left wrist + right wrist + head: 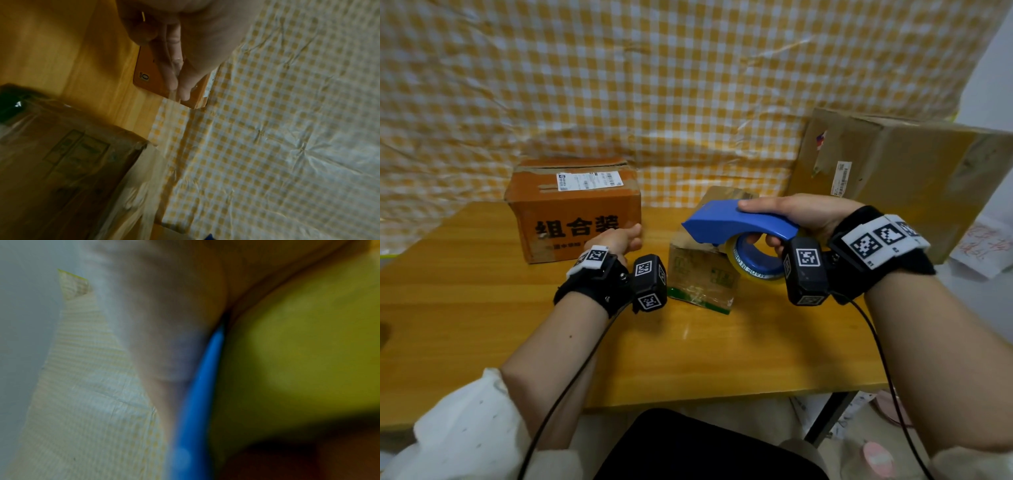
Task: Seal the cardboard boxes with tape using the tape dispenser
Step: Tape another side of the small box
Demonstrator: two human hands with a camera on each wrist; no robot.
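Note:
My right hand (pixel 760 222) grips a blue tape dispenser (pixel 736 221) with a yellowish tape roll (pixel 753 267); thumb on top, fingers through the roll's core. It hangs just above a small brown box (pixel 702 274) wrapped in clear tape, mid-table. In the right wrist view the dispenser (pixel 197 394) and roll (pixel 298 361) are a close blur. An orange box (pixel 575 205) with black characters stands at the back left. My left hand (pixel 619 240) reaches at its lower right front, holding nothing. In the left wrist view its fingers (pixel 179 73) lie mostly straight over the orange box (pixel 148 76); contact is unclear.
A large brown carton (pixel 893 178) leans at the back right. The wooden table (pixel 482 308) has a checked yellow-and-white sheet (pixel 688 85) hanging behind it. Cables run from both wrist cameras down past the near table edge. Papers and clutter lie off the table's right side.

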